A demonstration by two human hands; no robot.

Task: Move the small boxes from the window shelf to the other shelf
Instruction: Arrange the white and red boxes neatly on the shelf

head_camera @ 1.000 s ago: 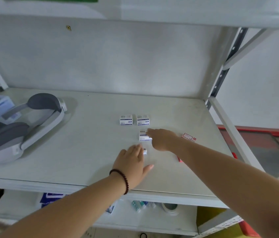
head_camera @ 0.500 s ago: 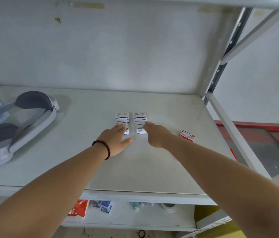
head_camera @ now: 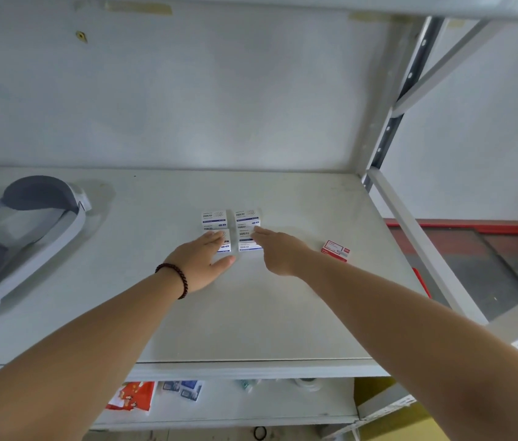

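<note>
Both arms reach onto the grey shelf (head_camera: pixel 283 313). The left hand (head_camera: pixel 202 262), a dark bead bracelet (head_camera: pixel 174 278) at its wrist, lies flat with fingers straight and thumb spread, fingertips resting on the near-left box (head_camera: pixel 225 244): nothing grasped, just a touch. The right hand (head_camera: pixel 278 251) stretches a straight finger onto the near-right box (head_camera: pixel 248 241); whether its other fingers are curled, I cannot tell from this angle.

Four small white boxes with blue print sit in a tight square near the middle of the shelf, edges touching: the far-left box (head_camera: pixel 214 218) and far-right box (head_camera: pixel 247 217) lie behind the two under the fingers. A red box (head_camera: pixel 335 250) lies apart to the right, near the shelf's right edge.

At far left sits a grey headset (head_camera: pixel 28 230), well apart from the boxes. Bare shelf runs from the hands back to the front lip. The wall closes the rear, and a metal upright (head_camera: pixel 391 122) stands at the right rear corner. On the lower shelf (head_camera: pixel 283 405) lie a red packet (head_camera: pixel 132 394), some blue packets (head_camera: pixel 184 388) and a tape roll (head_camera: pixel 307 382).
</note>
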